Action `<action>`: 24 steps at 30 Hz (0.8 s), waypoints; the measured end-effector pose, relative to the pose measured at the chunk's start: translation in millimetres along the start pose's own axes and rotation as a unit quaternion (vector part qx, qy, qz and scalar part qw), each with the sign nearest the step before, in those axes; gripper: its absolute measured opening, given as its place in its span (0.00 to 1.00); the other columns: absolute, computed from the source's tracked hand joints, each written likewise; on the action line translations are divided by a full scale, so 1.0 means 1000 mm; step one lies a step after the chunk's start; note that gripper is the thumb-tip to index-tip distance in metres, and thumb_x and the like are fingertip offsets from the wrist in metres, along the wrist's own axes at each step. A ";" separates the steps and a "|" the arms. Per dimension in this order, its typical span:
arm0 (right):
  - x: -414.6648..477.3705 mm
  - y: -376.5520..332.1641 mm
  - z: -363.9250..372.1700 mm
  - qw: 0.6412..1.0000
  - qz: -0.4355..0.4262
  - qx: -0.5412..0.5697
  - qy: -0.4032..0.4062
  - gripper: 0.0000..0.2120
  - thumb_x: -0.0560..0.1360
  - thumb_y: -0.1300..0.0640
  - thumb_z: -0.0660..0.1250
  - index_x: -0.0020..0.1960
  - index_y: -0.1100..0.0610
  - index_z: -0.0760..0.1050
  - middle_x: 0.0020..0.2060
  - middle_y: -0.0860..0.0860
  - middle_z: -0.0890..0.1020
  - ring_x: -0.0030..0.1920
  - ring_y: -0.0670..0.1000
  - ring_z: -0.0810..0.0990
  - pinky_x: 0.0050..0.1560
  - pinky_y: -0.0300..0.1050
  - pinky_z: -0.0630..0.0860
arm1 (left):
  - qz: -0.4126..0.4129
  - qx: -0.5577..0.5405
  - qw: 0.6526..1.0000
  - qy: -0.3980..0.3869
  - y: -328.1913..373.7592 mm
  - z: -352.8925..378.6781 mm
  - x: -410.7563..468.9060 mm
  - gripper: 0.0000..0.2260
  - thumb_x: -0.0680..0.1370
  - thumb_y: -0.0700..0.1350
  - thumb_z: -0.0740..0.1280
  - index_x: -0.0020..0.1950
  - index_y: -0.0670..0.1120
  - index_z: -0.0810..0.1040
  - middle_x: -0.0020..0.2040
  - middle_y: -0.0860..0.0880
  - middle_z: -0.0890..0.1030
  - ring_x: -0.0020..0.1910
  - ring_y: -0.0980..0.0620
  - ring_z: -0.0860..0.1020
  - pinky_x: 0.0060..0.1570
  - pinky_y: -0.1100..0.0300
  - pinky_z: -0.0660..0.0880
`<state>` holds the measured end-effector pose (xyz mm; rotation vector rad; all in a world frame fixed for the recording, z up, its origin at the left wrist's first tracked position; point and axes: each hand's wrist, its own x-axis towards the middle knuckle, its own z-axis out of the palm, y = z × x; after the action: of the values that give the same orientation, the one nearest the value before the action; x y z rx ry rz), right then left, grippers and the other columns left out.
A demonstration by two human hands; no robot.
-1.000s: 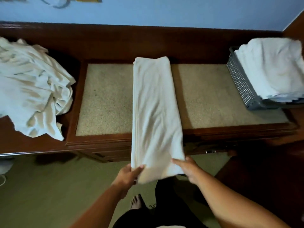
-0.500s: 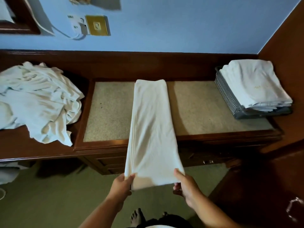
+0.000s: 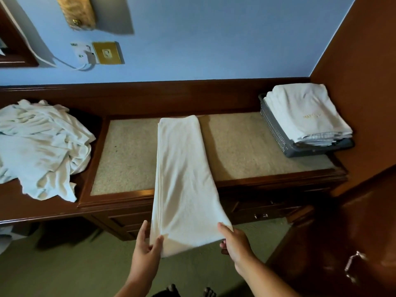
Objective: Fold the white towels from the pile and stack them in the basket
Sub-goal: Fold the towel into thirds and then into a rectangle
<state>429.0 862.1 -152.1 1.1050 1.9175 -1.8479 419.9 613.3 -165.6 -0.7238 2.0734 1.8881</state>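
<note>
A long white towel (image 3: 182, 174), folded into a narrow strip, lies across the beige inset of the wooden desk (image 3: 128, 151) and hangs over its front edge. My left hand (image 3: 145, 251) pinches its near left corner. My right hand (image 3: 234, 245) grips its near right corner, so the near end is held up off the desk. The loose pile of white towels (image 3: 40, 146) lies on the desk's left part. At the far right a grey perforated basket (image 3: 276, 129) holds a stack of folded white towels (image 3: 304, 112).
A blue wall with a brass socket plate (image 3: 108, 52) and a white plug and cable rises behind the desk. A brown wooden panel and door with a metal handle (image 3: 353, 266) stand at the right. Green carpet lies below, and my feet show at the bottom.
The view has tilted up and back, showing more wall. Both hands keep hold of the towel's near corners and have drawn its near end slightly farther from the desk.
</note>
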 end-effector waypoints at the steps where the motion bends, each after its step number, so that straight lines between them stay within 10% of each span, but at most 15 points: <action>1: -0.001 0.000 -0.003 1.000 -0.006 -0.003 0.007 0.12 0.78 0.48 0.69 0.52 0.57 0.80 0.38 0.54 0.79 0.36 0.51 0.79 0.38 0.45 0.74 | 0.015 0.007 1.000 -0.004 0.000 0.001 -0.004 0.33 0.80 0.44 0.71 0.77 0.66 0.61 0.61 0.54 0.81 0.50 0.45 0.85 0.54 0.47 0.81; 5: -0.015 -0.007 -0.018 0.999 -0.030 0.001 0.034 0.10 0.76 0.51 0.72 0.44 0.59 0.80 0.33 0.52 0.77 0.35 0.51 0.77 0.38 0.46 0.72 | 0.067 -0.021 0.998 -0.006 0.006 0.010 -0.024 0.29 0.80 0.40 0.69 0.70 0.70 0.67 0.63 0.63 0.78 0.52 0.61 0.82 0.59 0.49 0.78; 11: -0.025 -0.045 -0.030 0.988 -0.138 0.057 0.050 0.10 0.72 0.57 0.76 0.52 0.56 0.80 0.38 0.52 0.82 0.35 0.46 0.79 0.37 0.39 0.73 | 0.048 -0.119 0.991 -0.030 0.027 0.016 -0.030 0.15 0.81 0.35 0.65 0.53 0.51 0.88 0.57 0.48 0.86 0.62 0.45 0.80 0.60 0.48 0.78; 14: -0.020 -0.072 -0.025 0.976 -0.198 0.090 0.023 0.13 0.69 0.56 0.74 0.51 0.42 0.83 0.47 0.42 0.84 0.56 0.42 0.76 0.49 0.43 0.76 | 0.048 -0.165 0.984 -0.050 0.058 0.016 -0.021 0.14 0.81 0.36 0.63 0.49 0.46 0.88 0.57 0.40 0.85 0.57 0.45 0.82 0.50 0.60 0.82; 17: -0.005 -0.107 -0.015 0.964 -0.229 0.135 -0.013 0.15 0.63 0.57 0.66 0.47 0.49 0.86 0.54 0.37 0.84 0.70 0.36 0.68 0.37 0.36 0.72 | 0.054 -0.197 0.974 -0.101 0.095 0.011 -0.002 0.14 0.82 0.37 0.60 0.53 0.38 0.85 0.56 0.36 0.84 0.51 0.45 0.84 0.48 0.60 0.82; 24: 0.050 -0.190 0.015 0.949 -0.211 0.235 -0.010 0.13 0.73 0.59 0.69 0.30 0.59 0.82 0.36 0.60 0.83 0.38 0.51 0.80 0.37 0.44 0.70 | 0.059 -0.180 0.951 -0.243 0.184 0.001 0.070 0.20 0.75 0.26 0.57 0.66 0.31 0.72 0.61 0.32 0.80 0.62 0.38 0.80 0.61 0.55 0.78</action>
<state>263.5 883.5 -46.3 0.8217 1.8564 -2.6403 266.1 608.2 -42.7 -0.1652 1.5169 2.2592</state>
